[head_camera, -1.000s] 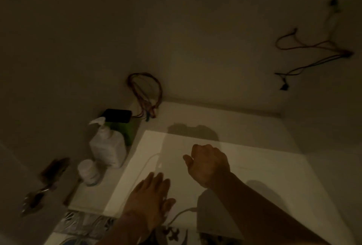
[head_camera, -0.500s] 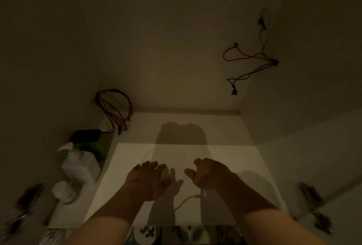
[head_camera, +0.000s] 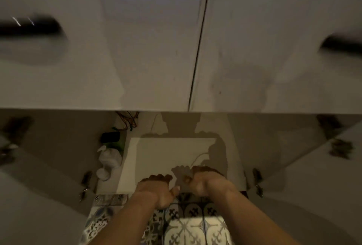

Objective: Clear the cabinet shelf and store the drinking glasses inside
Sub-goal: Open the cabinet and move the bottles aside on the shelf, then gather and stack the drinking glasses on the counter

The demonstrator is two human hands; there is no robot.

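A: What lies closest, under the forearms?

B: Patterned floor tiles [head_camera: 188,223], glossy, with dark floral motifs on pale squares. Just past them both hands reach to the front edge of the cabinet shelf [head_camera: 166,158], a flat, smooth, pale board.

A: How are the hands set?

B: The left hand [head_camera: 156,188] is palm down, fingers curled over the shelf edge, thumb sticking out to the right. The right hand [head_camera: 203,181] is loosely cupped, fingers bent downward. Whether either grips anything, I cannot tell; it is dim and blurred.

A: And beyond them?

B: A thin white cord [head_camera: 197,158] curves over the shelf just past the right hand. To the left of the left hand stand a small white jar [head_camera: 102,174] and a white pump bottle [head_camera: 110,156], then a black box [head_camera: 110,137] on something green. Farther back, a tangle of wires [head_camera: 127,121].

A: Above?

B: Smooth white doors [head_camera: 137,49] with dark handles [head_camera: 29,27], blurred.
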